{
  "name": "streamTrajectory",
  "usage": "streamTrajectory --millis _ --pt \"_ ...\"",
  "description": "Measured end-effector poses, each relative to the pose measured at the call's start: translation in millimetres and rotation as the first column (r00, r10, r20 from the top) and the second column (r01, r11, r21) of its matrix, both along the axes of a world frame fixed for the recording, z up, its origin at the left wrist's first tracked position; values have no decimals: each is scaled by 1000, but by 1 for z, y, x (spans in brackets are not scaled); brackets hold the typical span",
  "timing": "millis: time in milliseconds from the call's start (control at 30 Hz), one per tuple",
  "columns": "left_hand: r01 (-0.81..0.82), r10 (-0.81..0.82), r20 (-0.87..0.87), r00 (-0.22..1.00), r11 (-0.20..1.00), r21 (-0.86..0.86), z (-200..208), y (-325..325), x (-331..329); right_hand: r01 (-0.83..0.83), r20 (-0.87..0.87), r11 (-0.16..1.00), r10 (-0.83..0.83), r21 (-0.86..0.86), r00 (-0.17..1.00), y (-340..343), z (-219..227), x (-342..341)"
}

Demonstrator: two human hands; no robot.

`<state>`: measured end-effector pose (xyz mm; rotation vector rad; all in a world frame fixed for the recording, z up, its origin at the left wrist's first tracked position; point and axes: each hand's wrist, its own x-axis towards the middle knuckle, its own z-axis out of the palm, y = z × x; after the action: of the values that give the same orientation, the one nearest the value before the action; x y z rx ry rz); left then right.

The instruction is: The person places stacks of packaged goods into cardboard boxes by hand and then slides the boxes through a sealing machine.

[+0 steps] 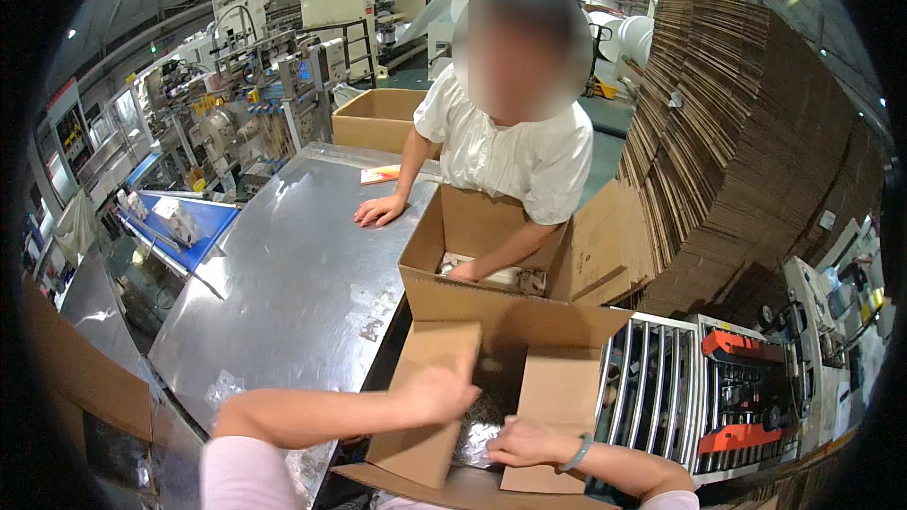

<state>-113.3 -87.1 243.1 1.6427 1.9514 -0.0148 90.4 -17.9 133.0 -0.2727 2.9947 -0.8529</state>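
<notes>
In front of me stands a cardboard box (pixel 557 380) with its flaps partly folded over the opening. My left hand (pixel 442 399) is over the left flap (pixel 416 373), its fingers bent and blurred by motion. Whether it grips the flap's edge, I cannot tell. At the edge of the right flap (pixel 557 387) is my right hand (pixel 525 442), closed with curled fingers, a pale bracelet on its wrist. What lies in those fingers, if anything, is hidden. Shiny clear plastic (pixel 477 436) shows between the two hands in the gap of the opening.
Across from me a person (pixel 515 151) reaches into another open box (pixel 430 241), one hand on the metal table (pixel 283 264). Roller conveyor (pixel 647 387) with orange-red parts runs to the right. Stacked flat cardboard (pixel 727 132) towers behind it. A blue belt (pixel 203 227) is at left.
</notes>
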Motion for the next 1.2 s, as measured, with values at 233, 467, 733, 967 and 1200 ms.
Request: streamTrajectory --millis 233,467,733,967,1200 --pt "160 -144 106 984 973 -169 -165 11 -78 -47 491 984 -45 174 870 -15 -49 -44" --pt "377 -378 -15 926 925 -57 53 99 -107 638 518 268 -402 -721 755 2 45 -38" --pt "596 -564 200 801 782 -183 -25 37 -83 799 350 591 -776 113 525 -93 175 -14" --pt "-279 49 379 924 766 579 -47 76 -127 773 -167 304 -871 556 463 13 60 -10" --pt "-876 761 490 425 482 11 -314 -24 -49 941 -123 293 -954 -170 274 122 -24 207"
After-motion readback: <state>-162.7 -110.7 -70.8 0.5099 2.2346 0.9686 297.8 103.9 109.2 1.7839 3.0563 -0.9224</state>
